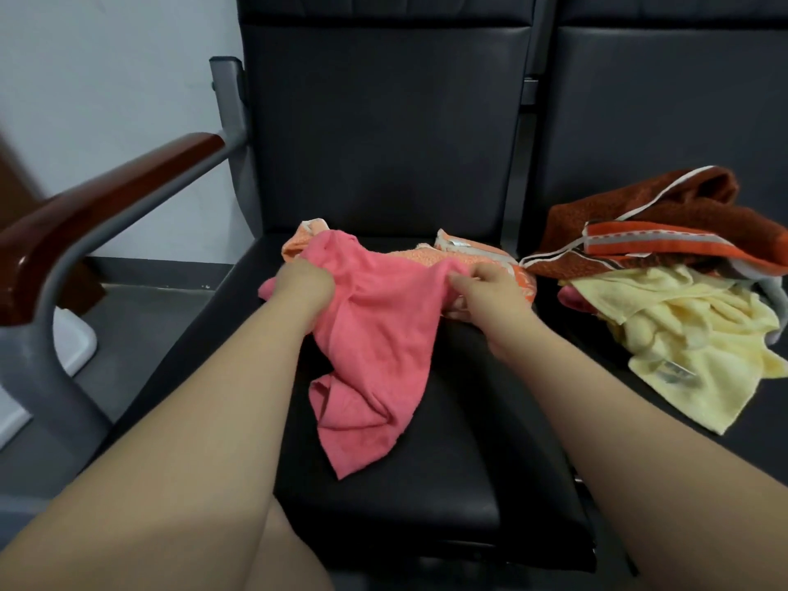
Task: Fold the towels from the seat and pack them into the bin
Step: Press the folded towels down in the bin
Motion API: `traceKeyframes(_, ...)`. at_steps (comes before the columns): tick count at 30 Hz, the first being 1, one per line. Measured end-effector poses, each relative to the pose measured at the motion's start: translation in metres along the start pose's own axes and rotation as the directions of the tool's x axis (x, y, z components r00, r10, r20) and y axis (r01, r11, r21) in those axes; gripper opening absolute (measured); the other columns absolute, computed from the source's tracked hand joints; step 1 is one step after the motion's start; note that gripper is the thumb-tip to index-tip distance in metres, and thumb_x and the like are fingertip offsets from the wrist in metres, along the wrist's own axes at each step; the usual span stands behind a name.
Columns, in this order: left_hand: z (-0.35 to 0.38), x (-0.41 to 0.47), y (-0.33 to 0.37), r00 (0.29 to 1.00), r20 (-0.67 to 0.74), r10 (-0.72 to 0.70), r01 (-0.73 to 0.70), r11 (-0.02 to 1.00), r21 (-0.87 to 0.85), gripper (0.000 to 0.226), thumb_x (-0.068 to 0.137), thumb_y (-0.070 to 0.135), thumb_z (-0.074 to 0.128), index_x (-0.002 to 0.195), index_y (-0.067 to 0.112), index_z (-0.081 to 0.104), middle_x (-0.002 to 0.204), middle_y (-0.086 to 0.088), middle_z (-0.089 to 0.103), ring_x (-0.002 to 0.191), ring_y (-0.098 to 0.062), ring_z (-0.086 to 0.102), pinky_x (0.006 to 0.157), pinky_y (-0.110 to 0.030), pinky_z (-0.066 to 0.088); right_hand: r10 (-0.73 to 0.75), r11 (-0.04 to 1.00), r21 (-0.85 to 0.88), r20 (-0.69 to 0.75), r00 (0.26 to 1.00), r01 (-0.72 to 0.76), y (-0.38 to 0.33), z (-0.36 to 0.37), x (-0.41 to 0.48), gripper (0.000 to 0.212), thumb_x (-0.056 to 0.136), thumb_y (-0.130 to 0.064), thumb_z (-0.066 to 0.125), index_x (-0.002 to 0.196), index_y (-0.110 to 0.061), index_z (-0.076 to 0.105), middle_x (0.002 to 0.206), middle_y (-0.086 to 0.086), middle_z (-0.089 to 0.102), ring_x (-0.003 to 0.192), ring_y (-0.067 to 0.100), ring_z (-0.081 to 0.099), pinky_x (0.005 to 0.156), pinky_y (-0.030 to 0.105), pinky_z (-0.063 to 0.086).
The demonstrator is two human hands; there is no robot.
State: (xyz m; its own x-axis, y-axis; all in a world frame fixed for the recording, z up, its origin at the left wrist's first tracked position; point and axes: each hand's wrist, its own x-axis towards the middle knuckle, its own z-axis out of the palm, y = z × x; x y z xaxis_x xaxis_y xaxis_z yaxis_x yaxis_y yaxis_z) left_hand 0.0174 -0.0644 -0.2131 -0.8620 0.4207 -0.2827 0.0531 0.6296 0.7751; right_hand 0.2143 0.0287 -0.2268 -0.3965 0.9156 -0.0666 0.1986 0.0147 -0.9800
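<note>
Fingers of the left hand (305, 279) curl into the pink towel (375, 334) near the back left of the black seat (426, 484). The right hand (490, 287) pinches the same towel's upper edge toward the back right. The pink towel is crumpled and trails down the middle of the seat toward its front edge. An orange towel (482, 253) lies under it along the back edge. On the neighbouring seat (763, 411) to the right lies a heap: a brown towel (618, 211) at the back, an orange-striped towel (665, 241) across it, and a yellow towel (690, 330) spread toward the front.
</note>
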Motion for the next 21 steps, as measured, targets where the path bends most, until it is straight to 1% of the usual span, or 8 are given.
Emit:
traceKeyframes(3,-0.015,0.004,-0.001,0.998,0.037,0.041,-0.021,0.907,-0.420,0.032,0.101,0.012,0.048,0.130,0.004,0.059,0.114,-0.012,0.062,0.071,-0.015,0.054,0.063,-0.025,0.049,-0.020,0.982,0.186,-0.112,0.993,0.040,-0.022,-0.016,-0.002,0.012,0.098,-0.015,0.056,0.088,-0.015,0.062,0.089,0.004,0.066,0.082,0.019,0.065,0.073,0.034,0.060)
traceKeyframes(6,-0.028,-0.010,0.010,0.996,0.082,0.040,0.018,0.801,-0.598,0.011,0.100,0.017,0.055,0.091,0.015,0.060,0.098,-0.005,0.062,0.078,-0.020,0.061,0.067,-0.027,0.054,-0.096,0.955,0.258,-0.189,0.977,0.144,-0.039,-0.032,-0.006,0.007,0.095,-0.016,0.060,0.089,-0.016,0.064,0.093,0.003,0.066,0.086,0.015,0.063,0.068,0.028,0.056)
traceKeyframes(8,-0.036,-0.029,0.018,0.979,0.179,0.092,0.044,0.772,-0.634,0.011,0.093,0.022,0.070,0.090,0.012,0.066,0.092,-0.008,0.071,0.076,-0.022,0.069,0.066,-0.037,0.060,-0.115,0.930,0.322,-0.204,0.972,0.177,-0.051,-0.041,-0.010,0.009,0.092,-0.017,0.063,0.084,-0.019,0.065,0.094,0.003,0.065,0.090,0.017,0.062,0.076,0.032,0.055)
traceKeyframes(11,-0.038,-0.054,0.016,0.896,0.322,0.306,-0.130,0.873,-0.470,0.038,0.078,0.008,0.083,0.111,0.008,0.065,0.107,-0.018,0.072,0.084,-0.027,0.074,0.070,-0.046,0.063,-0.112,0.893,0.412,-0.186,0.976,0.181,-0.067,-0.053,-0.019,0.004,0.088,-0.019,0.065,0.085,-0.018,0.067,0.106,0.010,0.069,0.106,0.025,0.066,0.093,0.039,0.056)
traceKeyframes(13,-0.035,-0.063,0.014,0.900,0.293,0.324,-0.272,0.940,-0.205,0.058,0.070,0.007,0.081,0.119,0.018,0.052,0.113,-0.013,0.062,0.091,-0.025,0.070,0.066,-0.037,0.063,-0.090,0.873,0.463,-0.159,0.983,0.154,-0.074,-0.059,-0.027,0.005,0.088,-0.018,0.064,0.091,-0.015,0.067,0.116,0.012,0.068,0.109,0.025,0.066,0.095,0.038,0.055)
traceKeyframes(16,-0.033,-0.074,0.010,0.896,0.263,0.356,-0.389,0.917,0.083,0.051,0.086,0.011,0.067,0.130,0.019,0.043,0.097,-0.001,0.051,0.080,-0.012,0.056,0.053,-0.023,0.046,-0.070,0.839,0.528,-0.136,0.988,0.132,-0.080,-0.065,-0.034,0.009,0.086,-0.015,0.062,0.094,-0.010,0.064,0.108,0.008,0.067,0.098,0.017,0.065,0.083,0.029,0.055)
traceKeyframes(19,-0.031,-0.068,0.001,0.911,0.268,0.314,-0.377,0.898,0.228,0.061,0.089,0.012,0.062,0.144,0.019,0.037,0.110,-0.006,0.051,0.092,-0.024,0.061,0.071,-0.037,0.054,-0.052,0.789,0.612,-0.024,0.998,0.056,-0.084,-0.072,-0.041,0.001,0.083,-0.006,0.056,0.082,-0.007,0.057,0.074,0.003,0.055,0.065,0.012,0.054,0.059,0.024,0.046)
traceKeyframes(21,-0.030,-0.069,-0.004,0.912,0.292,0.289,-0.374,0.878,0.300,0.046,0.086,0.003,0.057,0.126,0.024,0.048,0.109,-0.012,0.056,0.094,-0.031,0.066,0.078,-0.048,0.062,-0.014,0.859,0.510,0.111,0.994,-0.045,-0.082,-0.079,-0.043,0.008,0.078,0.000,0.052,0.082,-0.005,0.058,0.075,0.007,0.055,0.063,0.017,0.055,0.059,0.026,0.048)
